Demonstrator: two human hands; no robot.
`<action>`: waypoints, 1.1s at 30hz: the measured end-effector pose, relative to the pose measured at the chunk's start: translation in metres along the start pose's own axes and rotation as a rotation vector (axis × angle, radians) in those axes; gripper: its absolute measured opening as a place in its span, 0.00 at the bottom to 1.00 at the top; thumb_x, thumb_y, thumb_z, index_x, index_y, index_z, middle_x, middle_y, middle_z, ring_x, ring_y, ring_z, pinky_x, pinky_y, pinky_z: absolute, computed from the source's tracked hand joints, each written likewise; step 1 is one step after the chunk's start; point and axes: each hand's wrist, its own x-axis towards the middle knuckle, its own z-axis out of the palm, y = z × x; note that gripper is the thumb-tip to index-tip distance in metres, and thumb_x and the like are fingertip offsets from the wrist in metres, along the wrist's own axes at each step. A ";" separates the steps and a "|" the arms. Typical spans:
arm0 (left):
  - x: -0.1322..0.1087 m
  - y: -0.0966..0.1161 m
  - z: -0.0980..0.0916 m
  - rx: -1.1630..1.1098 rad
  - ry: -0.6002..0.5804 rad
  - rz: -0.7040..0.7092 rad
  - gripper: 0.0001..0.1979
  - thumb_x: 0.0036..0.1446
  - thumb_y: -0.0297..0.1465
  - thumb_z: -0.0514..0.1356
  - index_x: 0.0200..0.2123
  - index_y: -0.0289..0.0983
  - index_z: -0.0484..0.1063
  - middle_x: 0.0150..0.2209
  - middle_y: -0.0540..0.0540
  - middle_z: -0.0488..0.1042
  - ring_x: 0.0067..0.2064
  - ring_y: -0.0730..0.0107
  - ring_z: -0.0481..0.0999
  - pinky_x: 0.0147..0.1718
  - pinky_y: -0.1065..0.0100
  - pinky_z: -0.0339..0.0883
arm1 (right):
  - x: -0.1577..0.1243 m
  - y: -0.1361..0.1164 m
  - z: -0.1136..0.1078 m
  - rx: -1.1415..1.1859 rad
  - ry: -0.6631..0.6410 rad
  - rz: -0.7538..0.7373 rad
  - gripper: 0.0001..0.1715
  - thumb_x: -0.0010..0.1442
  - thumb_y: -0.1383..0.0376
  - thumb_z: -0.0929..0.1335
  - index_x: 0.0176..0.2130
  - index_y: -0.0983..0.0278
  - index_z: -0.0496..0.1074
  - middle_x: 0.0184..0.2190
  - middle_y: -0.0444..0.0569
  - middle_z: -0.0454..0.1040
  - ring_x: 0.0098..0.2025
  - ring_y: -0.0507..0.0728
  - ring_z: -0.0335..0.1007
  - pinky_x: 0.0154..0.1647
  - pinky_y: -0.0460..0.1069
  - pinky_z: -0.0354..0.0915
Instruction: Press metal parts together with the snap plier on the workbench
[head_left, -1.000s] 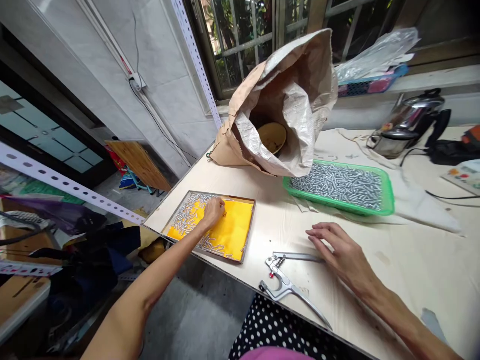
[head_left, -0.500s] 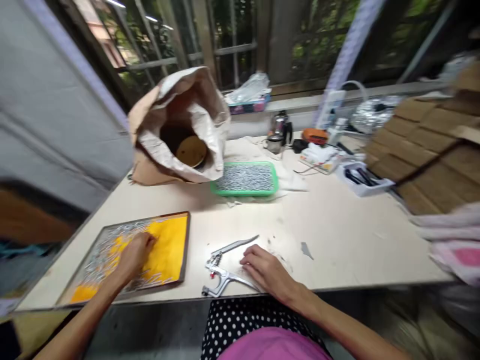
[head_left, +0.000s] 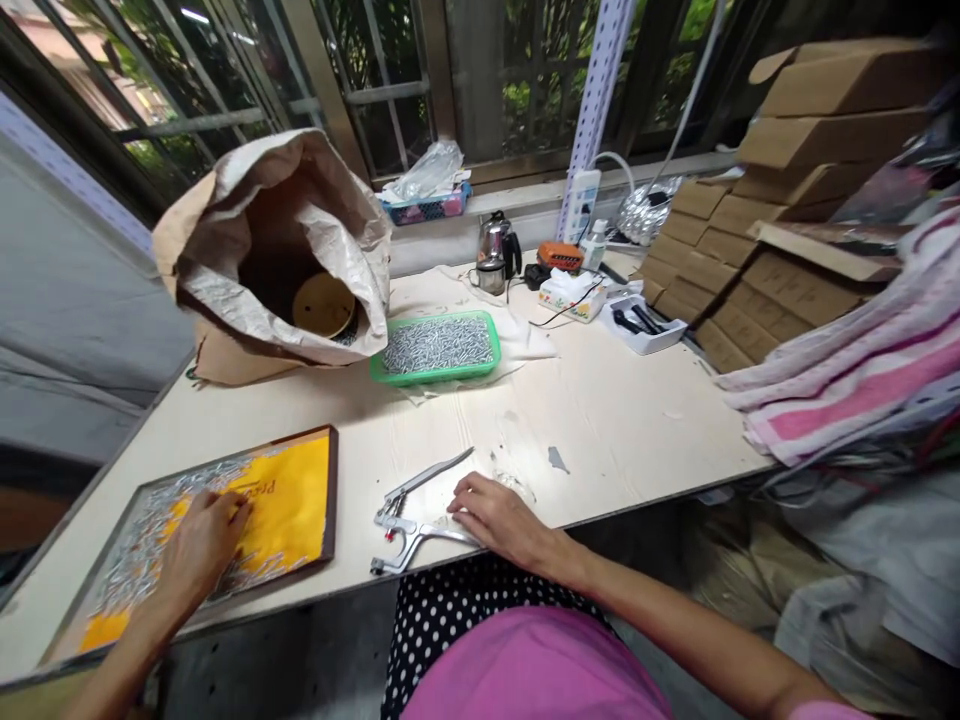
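My left hand (head_left: 204, 545) is low over the shallow tray (head_left: 330, 500) at the left, its fingers curled together against the yellow sheet (head_left: 289, 500). Whatever sits between those fingertips is hidden. Many small silvery metal pins (head_left: 139, 535) lie scattered across the tray around the hand. Right of the tray, a metal hand-press plier (head_left: 409, 535) rests on the table with its handles spread. My right hand (head_left: 502, 520) lies at the end of its lower handle, fingers loosely bent and slightly apart, with no visible hold on it.
A green tray (head_left: 491, 350) full of small metal pieces stands behind the plier. To its left is a large open paper sack (head_left: 217, 330). At the back are a metal pot (head_left: 495, 245), an orange device (head_left: 559, 257) and a white box (head_left: 652, 340). Cardboard boxes (head_left: 817, 150) are stacked at right.
The head view has turned right, so the table things appear further left, and more boxes show. My left hand stays over the tray; my right hand remains beside the plier.
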 end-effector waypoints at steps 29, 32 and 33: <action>-0.077 0.159 -0.012 -0.786 -0.643 -0.161 0.13 0.50 0.39 0.62 0.23 0.34 0.74 0.17 0.52 0.68 0.20 0.74 0.67 0.22 0.73 0.60 | 0.001 -0.010 0.021 -0.176 -0.153 -0.061 0.08 0.66 0.66 0.65 0.44 0.64 0.74 0.37 0.50 0.73 0.40 0.57 0.65 0.42 0.52 0.59; -0.077 0.158 -0.009 -0.853 -0.671 -0.214 0.12 0.49 0.38 0.63 0.24 0.33 0.74 0.18 0.52 0.68 0.20 0.75 0.66 0.21 0.73 0.61 | 0.001 -0.009 0.021 -0.175 -0.151 -0.062 0.08 0.67 0.66 0.65 0.44 0.64 0.73 0.38 0.50 0.72 0.40 0.57 0.66 0.42 0.51 0.59; -0.075 0.159 -0.010 -0.864 -0.687 -0.224 0.12 0.49 0.37 0.64 0.24 0.33 0.74 0.18 0.52 0.68 0.20 0.75 0.66 0.20 0.73 0.61 | 0.001 -0.009 0.021 -0.178 -0.151 -0.064 0.08 0.67 0.66 0.65 0.44 0.64 0.73 0.38 0.50 0.72 0.40 0.57 0.66 0.42 0.51 0.59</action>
